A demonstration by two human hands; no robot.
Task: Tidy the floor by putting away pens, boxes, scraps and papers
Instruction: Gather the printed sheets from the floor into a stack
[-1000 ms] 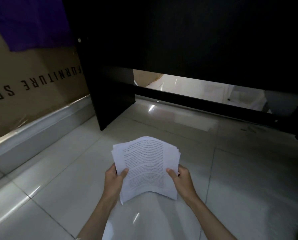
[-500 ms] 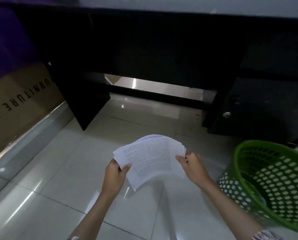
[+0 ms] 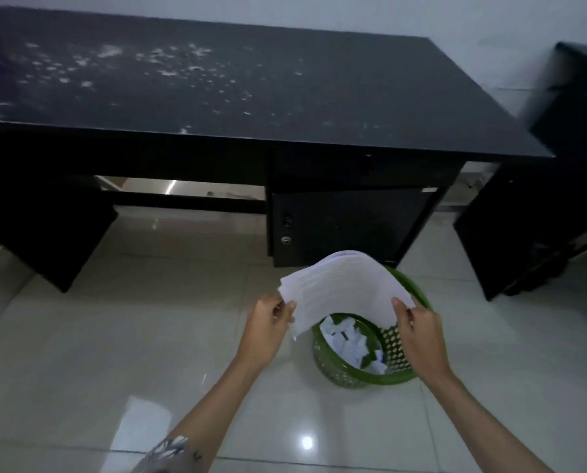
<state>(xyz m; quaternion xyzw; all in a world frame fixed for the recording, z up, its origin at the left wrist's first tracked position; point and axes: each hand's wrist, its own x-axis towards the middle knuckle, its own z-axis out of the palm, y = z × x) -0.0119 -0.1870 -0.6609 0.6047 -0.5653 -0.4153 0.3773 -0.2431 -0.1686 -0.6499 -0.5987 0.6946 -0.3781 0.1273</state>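
Above one green basket [image 3: 353,379], two hands hold one paper stack [image 3: 343,288]. Left hand [image 3: 268,327] fingers and right hand [image 3: 421,336] fingers pinch its edges. Many scraps [image 3: 348,339] inside.

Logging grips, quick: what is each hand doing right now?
Left hand: grips the left edge of the curved stack of white printed papers.
Right hand: grips the stack's right edge.

- The papers [image 3: 345,288] were white with faint grey lines of print.
- The basket [image 3: 350,377] was green, its wall dotted with holes.
- The scraps [image 3: 345,339] were white.
- The desk [image 3: 285,97] was black, flecked with pale specks.
- The floor [image 3: 97,353] was glossy off-white tile.
- The sleeve [image 3: 169,454] was grey with a dark leafy pattern.
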